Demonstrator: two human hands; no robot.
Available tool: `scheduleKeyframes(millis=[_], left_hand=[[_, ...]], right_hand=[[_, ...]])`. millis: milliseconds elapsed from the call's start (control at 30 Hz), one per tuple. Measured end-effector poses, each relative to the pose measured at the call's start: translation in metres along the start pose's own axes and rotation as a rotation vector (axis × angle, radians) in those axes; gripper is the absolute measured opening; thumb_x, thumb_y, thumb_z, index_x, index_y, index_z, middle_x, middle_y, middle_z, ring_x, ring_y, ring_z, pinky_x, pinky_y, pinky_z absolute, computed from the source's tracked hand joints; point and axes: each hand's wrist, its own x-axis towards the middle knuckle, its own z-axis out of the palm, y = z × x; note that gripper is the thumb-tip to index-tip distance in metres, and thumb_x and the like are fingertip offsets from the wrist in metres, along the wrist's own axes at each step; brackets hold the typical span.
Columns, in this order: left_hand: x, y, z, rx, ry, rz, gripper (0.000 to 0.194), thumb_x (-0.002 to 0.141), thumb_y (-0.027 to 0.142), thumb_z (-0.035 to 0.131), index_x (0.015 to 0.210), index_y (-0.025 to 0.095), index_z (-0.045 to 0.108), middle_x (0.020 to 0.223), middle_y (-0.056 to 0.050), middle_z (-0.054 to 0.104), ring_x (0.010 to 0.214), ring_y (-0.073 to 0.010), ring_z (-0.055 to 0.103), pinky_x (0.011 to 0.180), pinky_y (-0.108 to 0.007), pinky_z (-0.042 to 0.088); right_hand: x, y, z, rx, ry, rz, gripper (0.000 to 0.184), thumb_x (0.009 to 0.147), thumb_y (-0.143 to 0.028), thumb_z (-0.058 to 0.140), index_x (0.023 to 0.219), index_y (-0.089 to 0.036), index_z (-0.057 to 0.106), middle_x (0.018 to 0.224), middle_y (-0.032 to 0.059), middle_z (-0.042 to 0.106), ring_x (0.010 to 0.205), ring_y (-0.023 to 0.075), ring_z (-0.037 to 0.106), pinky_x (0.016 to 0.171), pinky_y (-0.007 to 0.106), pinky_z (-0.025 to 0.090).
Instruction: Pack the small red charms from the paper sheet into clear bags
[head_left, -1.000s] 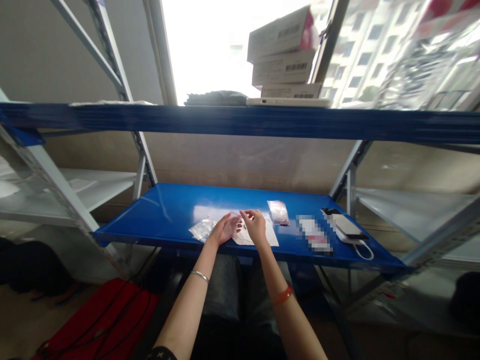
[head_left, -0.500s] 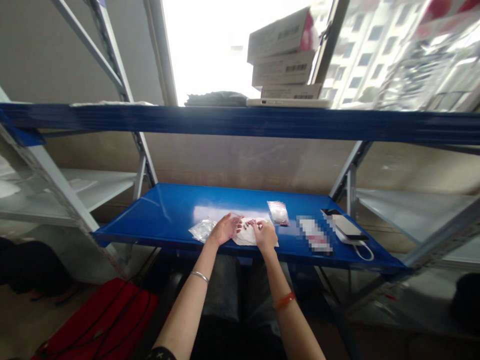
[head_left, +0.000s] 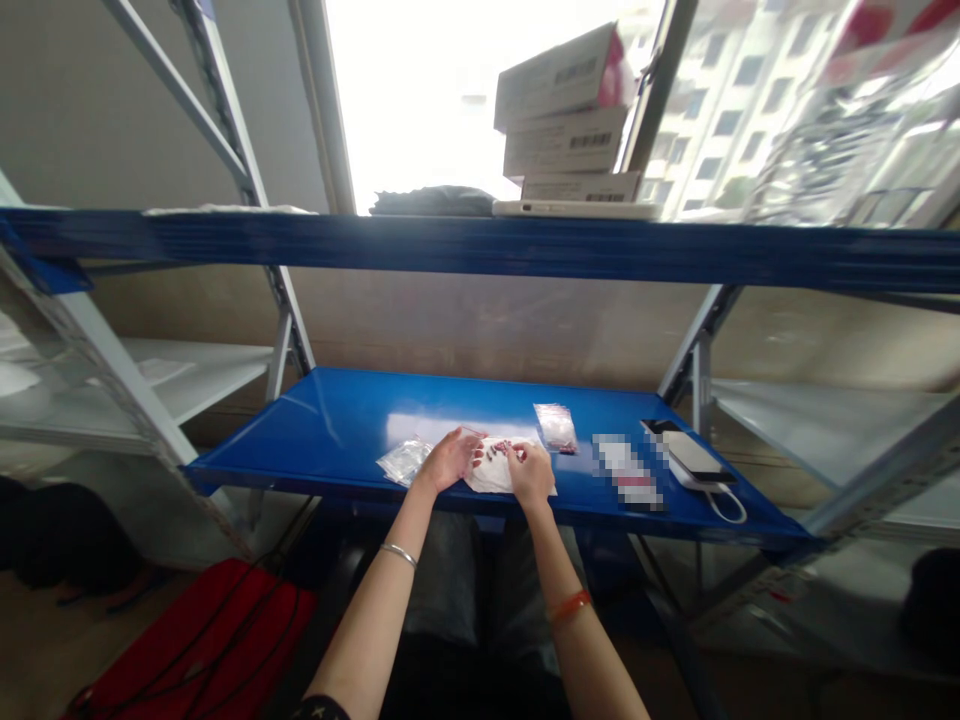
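On the blue shelf, a white cloth or paper sheet [head_left: 491, 481] carries several small dark-red and dark pieces [head_left: 500, 449], too small to name. My left hand [head_left: 448, 460] is at the sheet's left edge, its fingers curled around what looks like a small clear plastic bag [head_left: 472, 433] with a thin red line along the top. Over the right part of the sheet is my right hand [head_left: 531, 472], thumb and fingers pinched together beside the pieces. Whatever lies between those fingertips is hidden.
Clear plastic bags [head_left: 406, 460] lie left of my left hand. A stack of small red-lined bags [head_left: 556, 428] sits behind the sheet. Farther right are a blurred-out packet [head_left: 628, 472] and a phone [head_left: 701, 456] with a white cable. An upper blue beam [head_left: 480, 243] crosses in front, with boxes [head_left: 562, 140] above.
Both hands stay almost in place. My right fingertips have shifted very slightly; the shelf and its things look the same.
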Motion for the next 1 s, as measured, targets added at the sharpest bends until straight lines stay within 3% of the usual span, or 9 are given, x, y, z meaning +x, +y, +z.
scheduleKeyframes(millis=[200,367,700,867,1000], left_hand=[[0.001,0.0,-0.002,0.002,-0.007,-0.002,0.045,0.09,0.039,0.041,0.103,0.003,0.064,0.08,-0.012,0.07,0.068,-0.0149,0.063,0.066,-0.024,0.047],[0.002,0.0,-0.002,0.007,0.037,0.017,0.039,0.088,0.039,0.047,0.097,0.006,0.067,0.076,-0.01,0.07,0.066,-0.0147,0.063,0.066,-0.025,0.047],[0.003,-0.002,-0.003,-0.003,0.05,0.02,0.035,0.089,0.036,0.046,0.086,0.008,0.068,0.076,-0.009,0.069,0.065,-0.0152,0.062,0.068,-0.027,0.046],[0.001,0.0,0.001,-0.01,0.077,0.016,0.038,0.09,0.035,0.043,0.091,0.005,0.067,0.074,-0.01,0.069,0.065,-0.0151,0.062,0.067,-0.026,0.046],[0.0,0.0,0.001,0.002,0.027,-0.01,0.043,0.089,0.038,0.044,0.101,0.003,0.065,0.079,-0.013,0.069,0.065,-0.0148,0.062,0.063,-0.024,0.046]], right_hand=[[0.005,-0.019,-0.006,0.365,-0.003,-0.005,0.037,0.078,-0.048,0.051,0.078,-0.015,0.069,0.066,0.0034,0.056,0.065,0.017,0.052,0.063,0.027,0.038],[0.008,-0.045,-0.017,0.515,-0.067,-0.068,0.038,0.075,-0.051,0.054,0.078,-0.016,0.07,0.065,0.0024,0.057,0.061,0.0148,0.049,0.057,0.025,0.037],[0.008,-0.051,-0.013,0.542,-0.198,-0.115,0.041,0.075,-0.053,0.053,0.079,-0.016,0.071,0.066,0.004,0.061,0.059,0.0149,0.05,0.055,0.025,0.038],[0.009,-0.044,-0.013,0.523,-0.159,-0.084,0.041,0.078,-0.05,0.049,0.083,-0.015,0.07,0.068,0.0044,0.061,0.06,0.0154,0.051,0.057,0.025,0.038],[0.009,-0.025,-0.011,0.298,-0.079,-0.04,0.034,0.081,-0.042,0.048,0.085,-0.016,0.069,0.072,0.0055,0.061,0.067,0.0175,0.054,0.06,0.026,0.037]])
